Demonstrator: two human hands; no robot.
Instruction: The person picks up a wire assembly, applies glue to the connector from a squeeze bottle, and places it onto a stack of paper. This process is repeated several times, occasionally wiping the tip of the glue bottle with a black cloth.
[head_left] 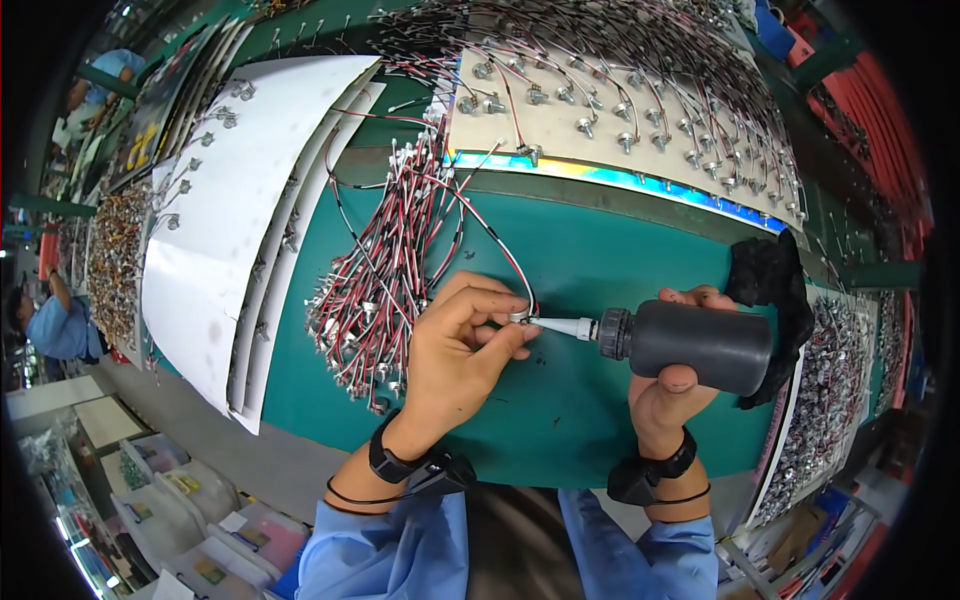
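Between its thumb and fingers my left hand pinches a small round metal potentiometer, whose red, black and white wires arch up and away. My right hand is wrapped round a dark grey squeeze bottle lying nearly sideways. The bottle's pale tapered nozzle points left, its tip at the potentiometer; whether they touch I cannot tell. Just left of my left hand spreads a heap of wired potentiometers on the green mat.
Beyond the mat, a beige board carries rows of wired potentiometers. White sheets with parts along their edges stand at the left. A crumpled black cloth lies right of the bottle, near another part-covered board. A person is at far left.
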